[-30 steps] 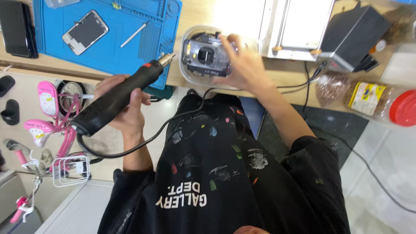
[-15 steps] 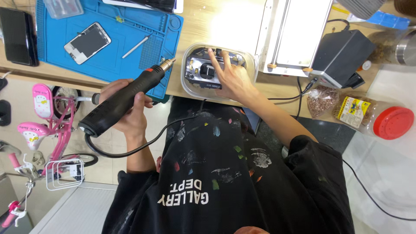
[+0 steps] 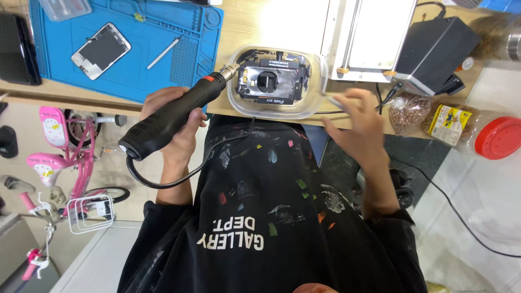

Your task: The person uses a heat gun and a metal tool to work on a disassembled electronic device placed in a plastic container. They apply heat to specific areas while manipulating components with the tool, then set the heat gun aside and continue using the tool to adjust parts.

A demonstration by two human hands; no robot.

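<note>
Hot-air gun [image 3: 173, 118] in left hand [image 3: 176, 127] grip

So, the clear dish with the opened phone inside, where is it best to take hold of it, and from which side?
Probably by the rim of the clear dish on its right side, nearest the right hand. That side is free, and the rounded lip gives the fingers an edge. On the left, the hot-air tool in the left hand points its nozzle over the rim.
</note>
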